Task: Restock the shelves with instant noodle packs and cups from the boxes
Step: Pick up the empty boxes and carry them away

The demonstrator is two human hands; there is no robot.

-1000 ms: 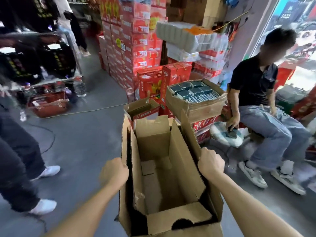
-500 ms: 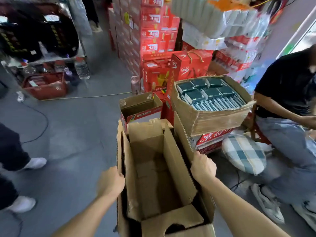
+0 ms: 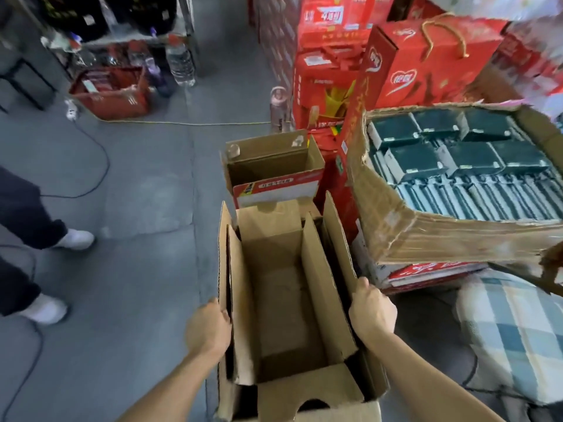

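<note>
An empty brown cardboard box point(image 3: 286, 303) with its flaps standing up sits in front of me, low in the head view. My left hand point(image 3: 208, 328) grips its left wall, fingers curled over the edge. My right hand point(image 3: 371, 309) grips the right flap the same way. Nothing lies inside the box. Just beyond it stands a smaller open carton point(image 3: 274, 166) with a red and white label. No noodle packs or cups show in either box.
A torn carton point(image 3: 393, 226) full of dark green packets sits on red cases at the right. Red gift boxes point(image 3: 426, 62) stack behind it. A checked cushion point(image 3: 518, 336) lies lower right. A red basket point(image 3: 112, 92), a bottle point(image 3: 179, 62), cables and someone's white shoes point(image 3: 74, 239) are at the left.
I have stepped forward and tilted my view down. The box came closer to the small carton and the red stack. The seated person slid out of view to the right.
</note>
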